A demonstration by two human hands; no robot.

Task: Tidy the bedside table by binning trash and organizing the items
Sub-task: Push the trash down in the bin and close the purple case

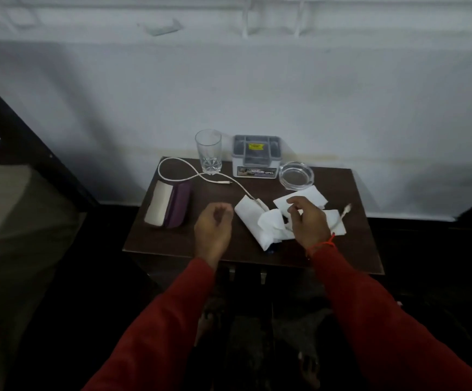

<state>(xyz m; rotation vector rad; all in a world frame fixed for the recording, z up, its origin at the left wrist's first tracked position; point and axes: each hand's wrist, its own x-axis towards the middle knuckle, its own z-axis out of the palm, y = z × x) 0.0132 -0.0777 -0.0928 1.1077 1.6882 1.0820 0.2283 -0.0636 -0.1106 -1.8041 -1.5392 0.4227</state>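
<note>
Dark table (172, 244) — grey organizer (256, 156) (label unreadable), yellow sticker (256, 146).

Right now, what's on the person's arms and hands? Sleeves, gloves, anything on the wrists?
Both arms wear long dark-red sleeves down to the wrists. The left hand and right hand are bare, without gloves. A thin red-orange thread band circles the right wrist. No band shows on the left wrist.

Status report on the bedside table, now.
Left hand loosely curled, holding nothing. Right hand over the crumpled tissues, grip unclear. White cable runs under the tissues. Nothing binned yet.
</note>
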